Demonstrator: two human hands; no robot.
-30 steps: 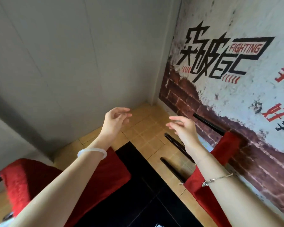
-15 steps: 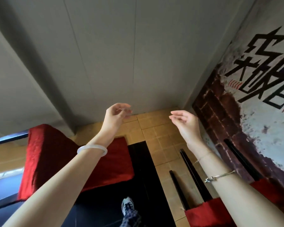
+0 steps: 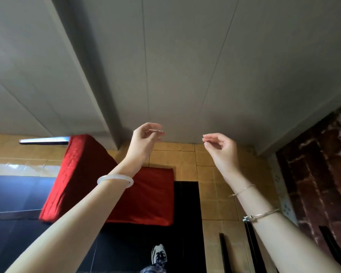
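Observation:
My left hand (image 3: 144, 140) is raised in front of a grey panelled wall (image 3: 185, 66), fingers loosely curled, holding nothing. A white bangle (image 3: 115, 179) circles that wrist. My right hand (image 3: 220, 147) is up at the same height, a short gap to the right, fingers also loosely curled and empty. Thin metal bracelets (image 3: 262, 215) sit on the right forearm. The two hands do not touch each other or the wall.
A red cushioned chair (image 3: 146, 200) stands below my left arm on a black floor strip (image 3: 185, 213). Yellow tiles (image 3: 211, 174) cover the floor ahead. A brick-painted wall (image 3: 319, 184) is at the right. My shoe (image 3: 158, 253) shows at the bottom.
The view has swung left, so the painted wall with lettering slid out at the right. Both hands stayed raised and moved slightly apart, fingers curling a little more.

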